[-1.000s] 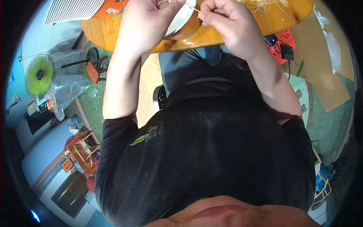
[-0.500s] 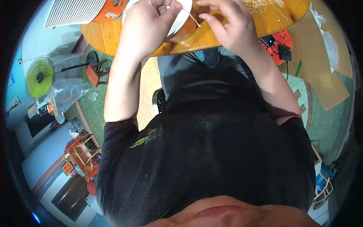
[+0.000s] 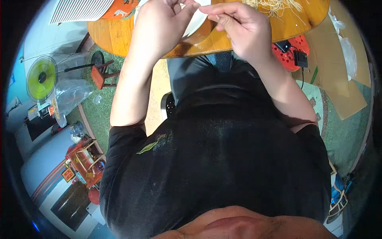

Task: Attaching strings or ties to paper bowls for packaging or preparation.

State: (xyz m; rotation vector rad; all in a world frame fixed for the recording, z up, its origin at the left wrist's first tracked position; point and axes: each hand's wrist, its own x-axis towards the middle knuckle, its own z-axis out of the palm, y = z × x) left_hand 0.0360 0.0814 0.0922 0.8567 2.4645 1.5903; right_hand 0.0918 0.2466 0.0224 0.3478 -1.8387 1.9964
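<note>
At the top edge of the view, both my hands meet over a white dish (image 3: 197, 26) on the wooden table (image 3: 115, 38). My left hand (image 3: 165, 22) is closed in a pinch; a thin cream strand stuck out of it a moment ago and is now mostly hidden by fingers. My right hand (image 3: 248, 30) has its thumb and fingertips drawn together, touching or nearly touching the left fingertips. What lies between the right fingertips is too small to make out. Beyond the right hand is a loose pile of cream strands (image 3: 280, 6).
A white ribbed sheet (image 3: 79, 10) and an orange patterned thing (image 3: 119, 11) lie at the table's left. Right of the table, a red stool (image 3: 299, 44) carries a black adapter (image 3: 301, 59). Cardboard (image 3: 344, 93) lies beyond. A green fan (image 3: 41, 77) stands left.
My right hand has moved left, and its spread fingers have closed near the left fingertips. The strand end that hung from my left hand no longer shows.
</note>
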